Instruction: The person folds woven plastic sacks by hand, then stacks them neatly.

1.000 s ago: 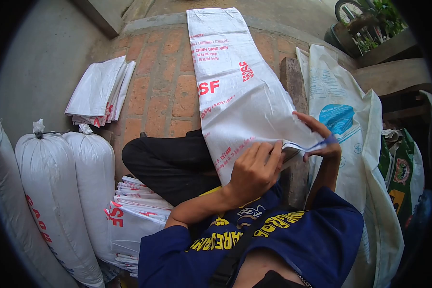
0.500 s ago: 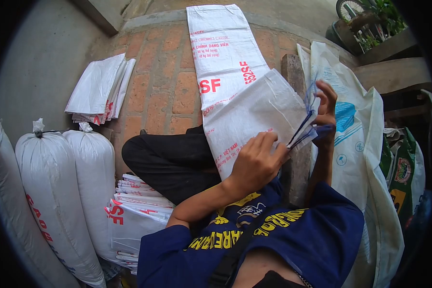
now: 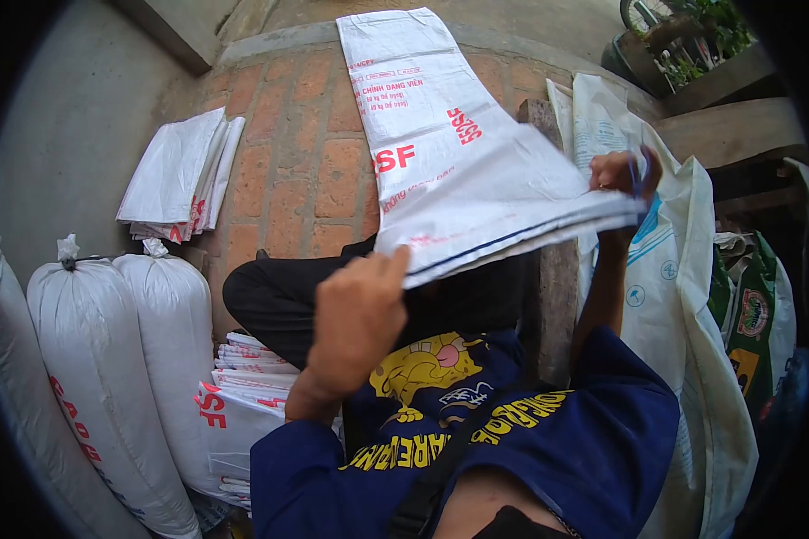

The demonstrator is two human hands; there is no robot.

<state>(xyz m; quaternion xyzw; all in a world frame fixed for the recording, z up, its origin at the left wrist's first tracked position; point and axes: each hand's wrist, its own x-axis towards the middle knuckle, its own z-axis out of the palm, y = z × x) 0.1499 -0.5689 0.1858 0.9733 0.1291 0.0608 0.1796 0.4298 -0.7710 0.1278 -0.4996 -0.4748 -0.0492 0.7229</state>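
Observation:
A long white woven sack with red print point(image 3: 422, 117) lies over the bricks and reaches up to my lap. Its dark-edged mouth is stretched sideways between my two hands. My left hand point(image 3: 361, 301) is closed on the left corner of the mouth. At the other end, my right hand point(image 3: 622, 175) grips the sack near its right corner, fingers curled and partly blurred. A blue strip shows beside the right fingers.
Filled white sacks point(image 3: 99, 359) stand at the left. Folded sacks are piled on the bricks point(image 3: 175, 171) and beside my knee point(image 3: 247, 404). A wooden beam point(image 3: 548, 305), a large whitish sheet point(image 3: 683, 296) and a green bag point(image 3: 753, 314) are on the right.
My left hand has moved left and down, drawing the sack's edge out straight. My right hand has shifted slightly right and its fingers have curled. The bunched blue strips are no longer spread between the hands.

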